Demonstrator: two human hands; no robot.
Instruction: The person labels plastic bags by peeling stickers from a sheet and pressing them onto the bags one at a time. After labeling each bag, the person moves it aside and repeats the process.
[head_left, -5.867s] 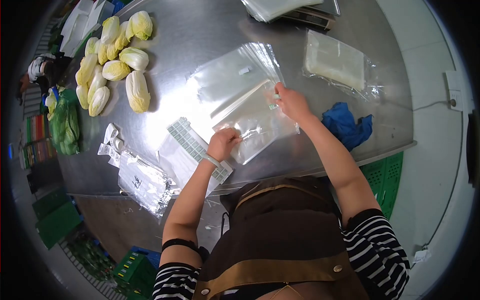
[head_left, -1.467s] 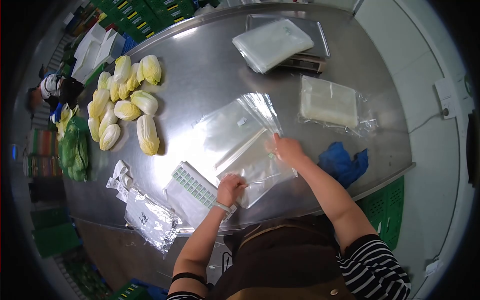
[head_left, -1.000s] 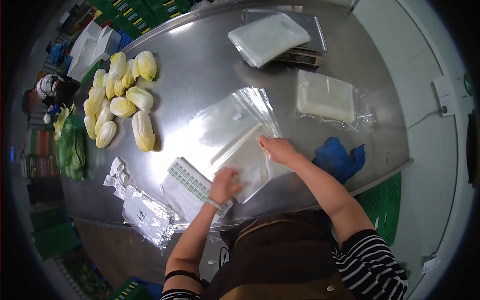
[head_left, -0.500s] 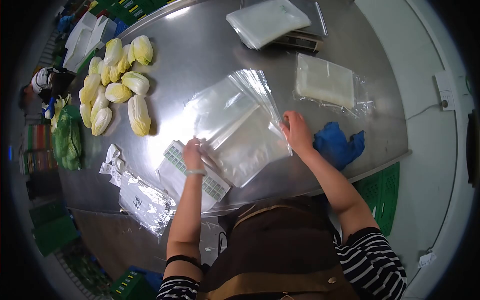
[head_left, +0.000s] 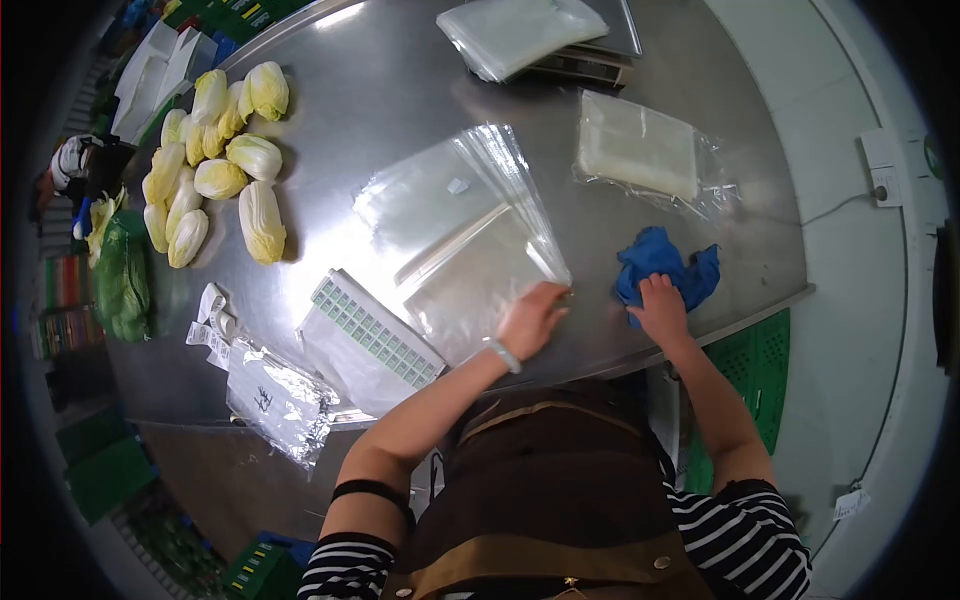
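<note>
A fanned stack of clear plastic bags (head_left: pixel 470 260) lies on the steel table in front of me, with a small white scrap (head_left: pixel 458 186) on its upper part. My left hand (head_left: pixel 532 322) is over the lower right corner of the stack, its fingers curled together; whatever they may hold is too small to make out. To the right, my right hand (head_left: pixel 660 308) grips the near side of a crumpled blue cloth (head_left: pixel 645 255). Left of the bags lies a white sheet with rows of green labels (head_left: pixel 372 332).
Several napa cabbages (head_left: pixel 262 222) sit at the left. A scale (head_left: pixel 580 66) carries more bags (head_left: pixel 520 35); a wrapped bag pack (head_left: pixel 638 148) lies right. A silvery packet (head_left: pixel 275 398) overhangs the near edge. Green crates (head_left: pixel 750 375) stand below; another person (head_left: pixel 85 165) is far left.
My left hand has left the label sheet and moved right to the bags' lower corner. My right hand has let go of the bags and moved onto the blue cloth.
</note>
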